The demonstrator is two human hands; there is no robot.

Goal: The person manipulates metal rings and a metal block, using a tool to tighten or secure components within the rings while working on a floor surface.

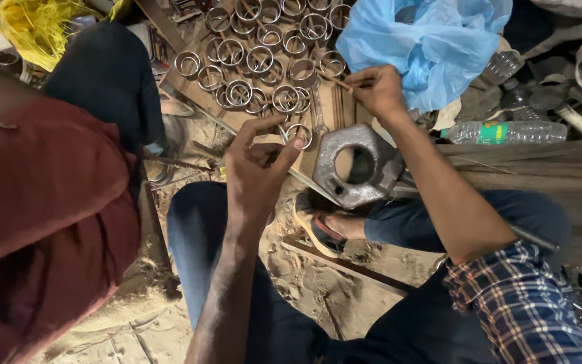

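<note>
My left hand hovers over my knee with its fingers curled around a small metal ring at the fingertips. My right hand reaches forward and pinches a thin wooden stick above the wooden board. Several shiny metal rings lie spread across that board just beyond both hands. A heavy grey hexagonal metal block with a round hole rests between my hands, near my sandalled foot.
Another person in a red shirt and dark trousers sits close at the left. A blue plastic bag lies at the top right, a plastic bottle beside it. Yellow fibre sits top left. Sandy ground lies below.
</note>
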